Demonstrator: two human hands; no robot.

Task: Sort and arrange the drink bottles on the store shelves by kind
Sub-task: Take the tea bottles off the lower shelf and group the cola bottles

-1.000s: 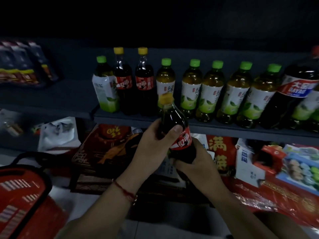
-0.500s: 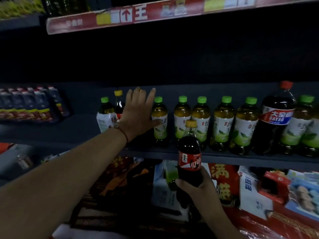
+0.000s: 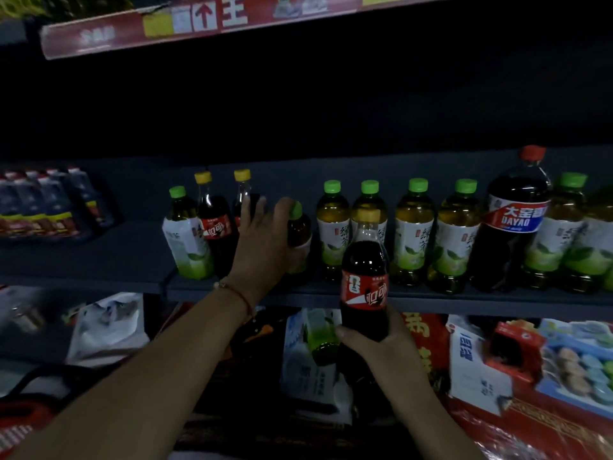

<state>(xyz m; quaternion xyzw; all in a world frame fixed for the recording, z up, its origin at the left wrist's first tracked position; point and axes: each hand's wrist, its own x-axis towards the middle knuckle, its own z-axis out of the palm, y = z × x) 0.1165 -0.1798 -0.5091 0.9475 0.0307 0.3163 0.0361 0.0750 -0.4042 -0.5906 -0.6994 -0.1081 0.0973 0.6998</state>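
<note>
My right hand (image 3: 384, 343) grips a dark cola bottle (image 3: 365, 280) with a yellow cap and red label, held upright in front of the shelf edge. My left hand (image 3: 262, 240) is up on the shelf, its fingers curled round a green-capped tea bottle (image 3: 298, 234) that leans to the left. Two yellow-capped cola bottles (image 3: 214, 224) stand just left of that hand, beside one more green tea bottle (image 3: 185, 240). A row of green tea bottles (image 3: 414, 234) runs to the right.
A large red-capped DAYAO bottle (image 3: 514, 220) stands among the teas at right. The dark shelf (image 3: 99, 257) continues left to packs of bottles (image 3: 43, 207). Below lie boxed goods (image 3: 577, 363) and a red basket (image 3: 20, 423). A red price strip (image 3: 199, 21) runs overhead.
My left hand has left the cola bottle, reached onto the shelf and closed round a green tea bottle, tilting it. My right hand alone now holds the cola bottle. The view tilted upward.
</note>
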